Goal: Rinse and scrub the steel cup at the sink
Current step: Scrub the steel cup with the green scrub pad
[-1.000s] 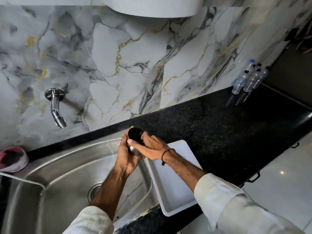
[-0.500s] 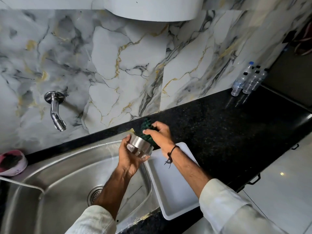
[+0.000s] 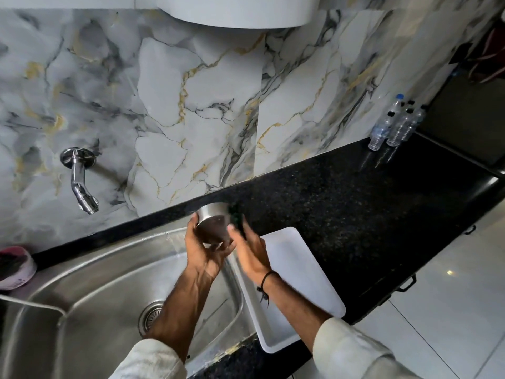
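The left hand (image 3: 206,253) holds the steel cup (image 3: 213,224) tight, over the sink's (image 3: 90,305) back right corner. The right hand (image 3: 252,253) grips a green scrubber (image 3: 237,218) pressed on the cup's side.

White tray (image 3: 306,272), on black worktop (image 3: 355,203), 5 o'clock; clear bottles (image 3: 396,124), 2 o'clock; pink object (image 3: 15,266), possibly a bowl, 9 o'clock.

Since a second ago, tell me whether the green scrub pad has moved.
Yes. The green scrub pad, in the right hand, has left the shiny steel cup's mouth for its outer right side, toward the white rectangular tray.
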Demonstrator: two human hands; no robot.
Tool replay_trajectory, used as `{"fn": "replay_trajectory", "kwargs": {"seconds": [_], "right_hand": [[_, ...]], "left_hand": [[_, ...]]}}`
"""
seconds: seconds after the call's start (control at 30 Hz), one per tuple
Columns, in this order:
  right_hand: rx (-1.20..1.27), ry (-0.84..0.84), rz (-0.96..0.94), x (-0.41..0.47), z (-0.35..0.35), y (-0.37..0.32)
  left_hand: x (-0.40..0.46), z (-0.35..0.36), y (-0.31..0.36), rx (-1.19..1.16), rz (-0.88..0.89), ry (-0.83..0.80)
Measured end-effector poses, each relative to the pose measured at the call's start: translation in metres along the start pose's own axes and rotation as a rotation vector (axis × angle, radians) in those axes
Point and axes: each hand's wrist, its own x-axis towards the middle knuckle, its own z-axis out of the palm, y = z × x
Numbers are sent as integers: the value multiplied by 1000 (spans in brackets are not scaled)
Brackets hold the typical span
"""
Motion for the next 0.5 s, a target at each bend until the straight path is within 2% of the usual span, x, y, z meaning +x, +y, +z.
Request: {"fn": "replay_trajectory", "kwargs": {"seconds": [0.1, 0.17, 0.23, 0.27, 0.33, 0.5], "right_hand": [[577, -22, 338, 18, -13, -5], [751, -58, 465, 26, -24, -3], [804, -78, 534, 29, -32, -1], [820, -83, 557, 30, -37, 1], [867, -104, 595, 30, -42, 1], [1025, -133, 667, 21, -32, 4]], "left_hand": [[-4, 3, 2, 364, 31, -21], [-6, 6, 4, 691, 132, -68], [-3, 4, 11, 871, 348, -145], [-1, 6, 14, 897, 410, -207], [1, 11, 19, 880, 425, -292], [2, 10, -3, 753, 261, -282]]}}
